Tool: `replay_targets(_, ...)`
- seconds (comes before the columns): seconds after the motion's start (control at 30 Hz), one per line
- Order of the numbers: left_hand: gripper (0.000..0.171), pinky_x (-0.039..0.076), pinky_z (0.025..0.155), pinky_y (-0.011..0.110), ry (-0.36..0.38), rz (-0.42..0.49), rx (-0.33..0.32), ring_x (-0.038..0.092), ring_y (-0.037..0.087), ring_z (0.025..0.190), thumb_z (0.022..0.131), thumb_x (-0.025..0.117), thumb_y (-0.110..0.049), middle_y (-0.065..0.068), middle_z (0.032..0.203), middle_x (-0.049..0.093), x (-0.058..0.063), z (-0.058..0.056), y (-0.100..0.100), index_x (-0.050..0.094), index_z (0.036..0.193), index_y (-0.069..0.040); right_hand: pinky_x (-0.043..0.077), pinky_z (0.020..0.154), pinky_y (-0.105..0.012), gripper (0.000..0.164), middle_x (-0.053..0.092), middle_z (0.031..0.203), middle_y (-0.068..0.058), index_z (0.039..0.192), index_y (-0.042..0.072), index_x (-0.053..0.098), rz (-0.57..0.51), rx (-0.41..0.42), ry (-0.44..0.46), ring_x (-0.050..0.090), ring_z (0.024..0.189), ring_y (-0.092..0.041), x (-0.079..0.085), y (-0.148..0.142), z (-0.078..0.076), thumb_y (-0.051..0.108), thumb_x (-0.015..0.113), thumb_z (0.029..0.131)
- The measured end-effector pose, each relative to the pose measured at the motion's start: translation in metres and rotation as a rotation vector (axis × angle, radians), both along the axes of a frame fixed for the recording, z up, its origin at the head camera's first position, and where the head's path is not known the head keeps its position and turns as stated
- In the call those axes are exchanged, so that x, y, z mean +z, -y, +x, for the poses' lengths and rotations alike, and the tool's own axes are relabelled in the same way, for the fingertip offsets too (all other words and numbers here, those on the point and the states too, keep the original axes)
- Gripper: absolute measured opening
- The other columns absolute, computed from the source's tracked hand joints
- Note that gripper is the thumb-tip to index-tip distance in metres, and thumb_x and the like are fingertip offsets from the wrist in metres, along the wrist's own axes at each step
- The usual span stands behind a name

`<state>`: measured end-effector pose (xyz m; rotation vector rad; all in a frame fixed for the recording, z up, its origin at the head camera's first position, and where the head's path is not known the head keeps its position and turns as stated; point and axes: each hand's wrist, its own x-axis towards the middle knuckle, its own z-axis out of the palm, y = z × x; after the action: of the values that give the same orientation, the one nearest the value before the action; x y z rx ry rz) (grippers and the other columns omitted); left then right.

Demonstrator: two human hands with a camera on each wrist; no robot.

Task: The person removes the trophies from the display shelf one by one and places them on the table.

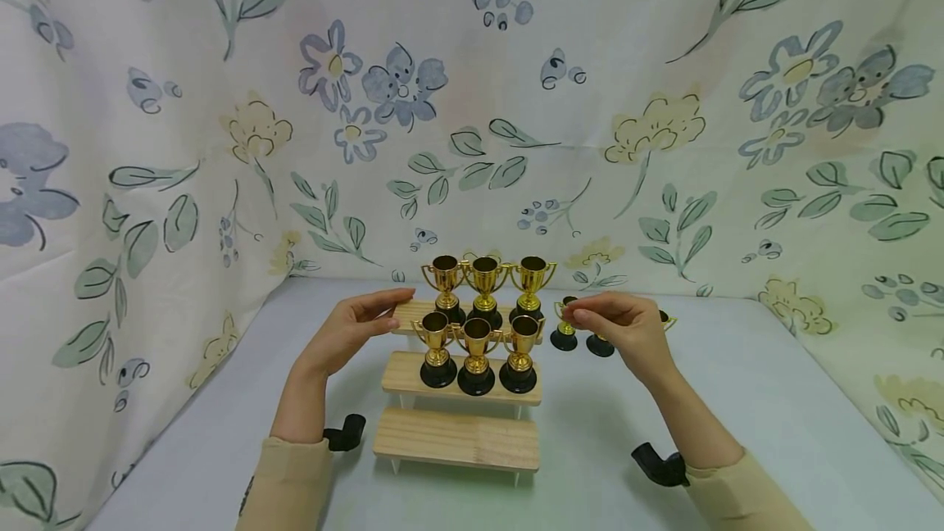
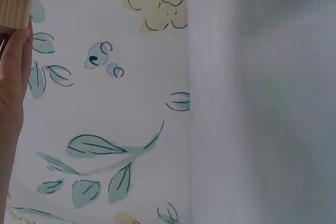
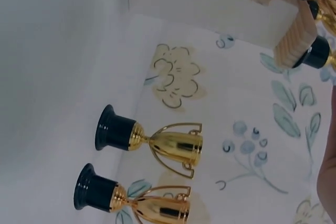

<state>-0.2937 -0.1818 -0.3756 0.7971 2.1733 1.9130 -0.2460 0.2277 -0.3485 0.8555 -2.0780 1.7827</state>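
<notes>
My left hand pinches the left end of the top shelf of a tiered wooden stand; in the left wrist view the thumb meets the wooden board. Three gold trophy cups with black bases, one a trophy, line the top shelf. Three more, including a trophy, occupy the middle shelf. Right of the stand, my right hand hovers with loosely bent fingers and no object visible in them. It overlaps trophies on the table, among them a trophy and a trophy.
The lowest shelf bears no trophy. A floral cloth hangs behind and at both sides of the white table. Behind the right hand, another trophy shows only its rim and handle. Black wrist mounts stick out from both sleeves.
</notes>
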Motion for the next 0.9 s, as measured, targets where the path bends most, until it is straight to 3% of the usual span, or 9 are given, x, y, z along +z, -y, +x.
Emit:
replay_targets(0.23,0.054,0.048,0.100,0.015,0.003,-0.007,0.004,0.049,-0.007,0.130,0.096,0.063,-0.013,-0.020,0.134,0.059,0.000,0.000,0.000,0.047,0.145,0.000,0.060,0.079,-0.024,0.019,0.076,0.099,0.014,0.105,-0.013,0.069,0.040,0.023,0.033,0.074,0.092,-0.004,0.000,0.010,0.000,-0.001,0.066,0.091)
replay_targets(0.37,0.053,0.048,0.100,0.015,0.001,-0.004,0.003,0.050,-0.006,0.130,0.096,0.063,-0.013,-0.019,0.135,0.059,0.000,-0.001,0.000,0.047,0.145,0.001,0.060,0.081,-0.025,0.017,0.077,0.099,0.012,0.105,-0.010,0.070,0.004,0.080,0.049,0.075,0.093,-0.006,-0.003,0.015,-0.001,-0.002,0.065,0.091)
replay_targets(0.6,0.053,0.049,0.100,0.016,-0.002,-0.001,0.006,0.050,-0.005,0.130,0.096,0.063,-0.013,-0.003,0.145,0.056,-0.001,-0.001,0.001,0.048,0.145,0.000,0.061,0.077,-0.025,0.017,0.076,0.098,0.014,0.105,-0.010,0.070,0.022,0.093,0.020,0.073,0.086,-0.005,-0.007,0.023,-0.004,-0.003,0.064,0.091)
replay_targets(0.9,0.053,0.047,0.101,0.013,-0.003,-0.011,0.008,0.050,-0.006,0.130,0.096,0.063,-0.013,-0.020,0.134,0.059,0.000,-0.001,0.000,0.048,0.145,0.000,0.060,0.071,-0.023,0.014,0.075,0.091,0.015,0.101,-0.008,0.073,0.030,0.056,0.000,0.071,0.079,-0.006,-0.009,0.029,-0.004,-0.001,0.067,0.090)
